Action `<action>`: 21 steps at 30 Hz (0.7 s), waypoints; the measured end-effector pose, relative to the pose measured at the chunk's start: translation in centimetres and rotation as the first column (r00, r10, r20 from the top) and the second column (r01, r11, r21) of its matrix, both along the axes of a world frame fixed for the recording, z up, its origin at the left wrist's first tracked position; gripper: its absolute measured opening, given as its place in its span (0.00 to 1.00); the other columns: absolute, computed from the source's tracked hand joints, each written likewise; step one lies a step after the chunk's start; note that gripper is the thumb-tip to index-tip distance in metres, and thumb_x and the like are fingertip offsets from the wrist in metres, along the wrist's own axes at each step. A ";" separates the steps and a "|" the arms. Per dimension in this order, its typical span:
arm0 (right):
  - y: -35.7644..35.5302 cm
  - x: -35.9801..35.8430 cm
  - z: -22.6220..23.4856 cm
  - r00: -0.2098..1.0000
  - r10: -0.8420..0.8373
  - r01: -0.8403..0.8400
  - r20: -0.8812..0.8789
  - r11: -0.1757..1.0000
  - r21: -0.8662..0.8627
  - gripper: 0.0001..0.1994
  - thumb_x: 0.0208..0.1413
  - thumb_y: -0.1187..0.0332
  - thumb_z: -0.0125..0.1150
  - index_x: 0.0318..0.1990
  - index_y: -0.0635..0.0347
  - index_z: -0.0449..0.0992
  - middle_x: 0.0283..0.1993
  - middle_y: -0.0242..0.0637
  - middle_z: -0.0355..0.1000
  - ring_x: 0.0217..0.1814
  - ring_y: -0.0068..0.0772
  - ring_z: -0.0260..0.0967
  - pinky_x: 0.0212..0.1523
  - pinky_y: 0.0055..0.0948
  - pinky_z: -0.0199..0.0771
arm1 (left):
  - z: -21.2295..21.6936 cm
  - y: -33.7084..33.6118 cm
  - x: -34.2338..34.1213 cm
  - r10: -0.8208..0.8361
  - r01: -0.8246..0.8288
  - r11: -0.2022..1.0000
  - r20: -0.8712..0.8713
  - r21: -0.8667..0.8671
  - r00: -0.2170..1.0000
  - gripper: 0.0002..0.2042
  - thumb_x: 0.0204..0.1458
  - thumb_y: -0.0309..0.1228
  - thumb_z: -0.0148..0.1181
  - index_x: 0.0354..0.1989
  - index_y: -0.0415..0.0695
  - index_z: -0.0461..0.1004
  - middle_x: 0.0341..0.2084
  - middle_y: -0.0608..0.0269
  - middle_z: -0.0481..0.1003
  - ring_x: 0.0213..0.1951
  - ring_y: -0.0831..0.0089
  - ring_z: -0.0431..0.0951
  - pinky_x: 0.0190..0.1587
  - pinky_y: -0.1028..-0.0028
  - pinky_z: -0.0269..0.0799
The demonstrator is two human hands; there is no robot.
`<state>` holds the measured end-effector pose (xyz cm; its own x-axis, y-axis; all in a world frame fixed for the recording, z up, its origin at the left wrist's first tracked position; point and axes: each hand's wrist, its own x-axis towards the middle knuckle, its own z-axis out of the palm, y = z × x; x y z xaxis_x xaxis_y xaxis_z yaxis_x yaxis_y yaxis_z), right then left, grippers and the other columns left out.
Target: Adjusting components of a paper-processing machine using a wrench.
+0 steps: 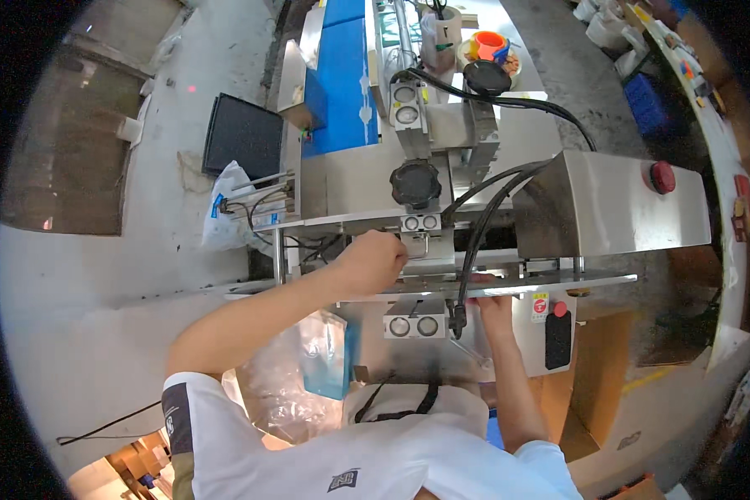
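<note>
My left hand (pixel 373 262) is closed in a fist at the middle of a steel machine. A thin L-shaped metal rod (pixel 425 247) sticks out by its fingers, just below a small metal clamp block (pixel 421 222). A black knob (pixel 415 183) sits right above that block. My right hand (pixel 493 302) reaches up under the metal rail (pixel 550 284) to the right of the black cables (pixel 473 250). The rail hides most of its fingers, so its grip cannot be made out. A lower clamp block (pixel 415 326) sits between my forearms.
A blue conveyor belt (pixel 342 83) runs away at the far side. A steel control box (pixel 617 204) with a red button (pixel 661 177) stands to the right. A cardboard box (pixel 600 383) is at the lower right, and a clear plastic bag (pixel 287 387) hangs at the lower left.
</note>
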<state>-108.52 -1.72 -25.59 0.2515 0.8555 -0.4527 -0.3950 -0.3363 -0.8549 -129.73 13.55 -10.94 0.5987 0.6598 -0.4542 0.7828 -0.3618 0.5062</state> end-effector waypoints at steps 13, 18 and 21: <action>4.8 0.5 -7.1 0.975 0.200 -0.188 -0.101 0.975 0.120 0.11 0.60 0.67 0.61 0.46 0.64 0.78 0.37 0.34 0.77 0.37 0.24 0.73 0.39 0.26 0.75 | 0.7 -0.7 0.9 0.022 -0.022 1.000 -0.075 0.004 0.997 0.10 0.55 0.31 0.55 0.36 0.37 0.79 0.27 0.40 0.76 0.33 0.43 0.77 0.37 0.56 0.74; 7.9 -0.1 -7.0 0.875 0.383 -0.357 -0.297 0.923 0.141 0.12 0.59 0.66 0.61 0.46 0.64 0.78 0.40 0.35 0.77 0.40 0.24 0.73 0.42 0.26 0.75 | 0.6 -0.7 1.1 0.012 -0.010 0.999 -0.060 0.031 0.998 0.10 0.55 0.30 0.55 0.34 0.37 0.79 0.27 0.39 0.75 0.32 0.42 0.76 0.36 0.55 0.73; 9.7 -1.0 -3.7 0.793 0.557 -0.506 -0.245 0.827 0.244 0.12 0.59 0.65 0.61 0.45 0.64 0.78 0.42 0.36 0.77 0.42 0.25 0.73 0.44 0.27 0.75 | 0.2 -1.1 0.4 0.011 -0.008 0.997 -0.051 0.071 0.999 0.09 0.54 0.29 0.54 0.32 0.37 0.79 0.26 0.38 0.74 0.32 0.41 0.76 0.35 0.55 0.73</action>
<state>-109.50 7.97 -29.31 -0.3864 0.8794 -0.2780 -0.4324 -0.4390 -0.7876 -129.29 12.44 -10.71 0.5693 0.6969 -0.4362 0.8107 -0.3876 0.4389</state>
